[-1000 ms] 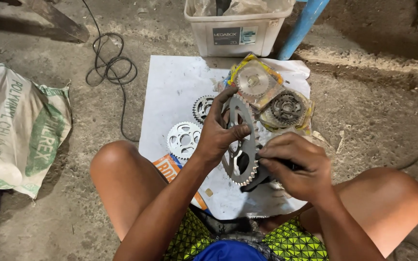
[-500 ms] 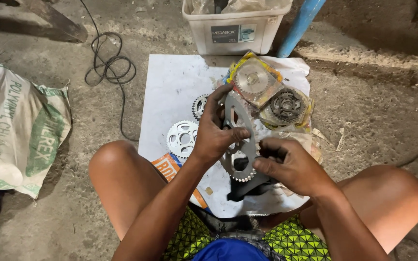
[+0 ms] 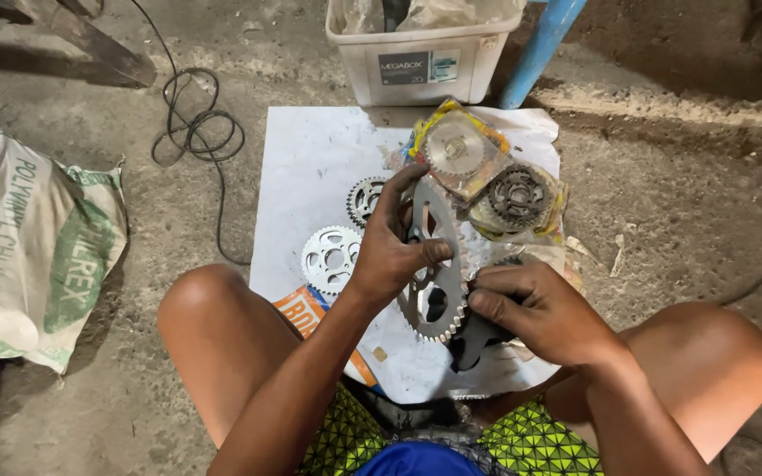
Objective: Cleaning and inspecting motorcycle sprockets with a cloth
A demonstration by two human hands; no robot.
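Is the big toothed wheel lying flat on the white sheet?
No, the left hand holds the big toothed wheel up on edge above the white sheet, with the right hand at its rim.

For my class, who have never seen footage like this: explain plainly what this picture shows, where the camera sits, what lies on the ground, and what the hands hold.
There is no machine here. A person sits on a concrete floor, and the one camera, worn on their head, looks down past their knees. The left hand grips a large toothed metal sprocket held upright; the right hand pinches at its lower edge and a dark part beneath it. Under them lies a white sheet with a white sprocket, a smaller sprocket and two wrapped sprockets. Beyond stand a white plastic box and a blue pole. A printed sack and a black cable lie left.
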